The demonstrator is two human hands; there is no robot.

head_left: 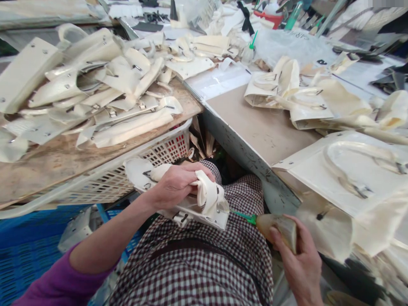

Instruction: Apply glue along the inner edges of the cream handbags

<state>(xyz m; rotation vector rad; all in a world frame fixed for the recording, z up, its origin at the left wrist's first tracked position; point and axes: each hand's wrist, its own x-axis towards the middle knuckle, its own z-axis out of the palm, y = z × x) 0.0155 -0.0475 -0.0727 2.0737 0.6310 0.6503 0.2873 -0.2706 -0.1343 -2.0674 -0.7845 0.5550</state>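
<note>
My left hand (pixel 174 183) is closed around a cream leather bag piece (pixel 208 203) with metal fittings, held over my checked apron. The piece's strap is folded back under my fingers. My right hand (pixel 299 259) grips a squeeze glue bottle (pixel 277 226) with a green nozzle. The nozzle tip points left and touches the edge of the cream piece.
A heap of cream bag pieces (pixel 95 89) lies on a wooden board at the left, above a white plastic basket (pixel 153 159). More cream bags (pixel 350 170) lie on the brown table (pixel 255 123) to the right. A blue crate (pixel 28 250) sits at lower left.
</note>
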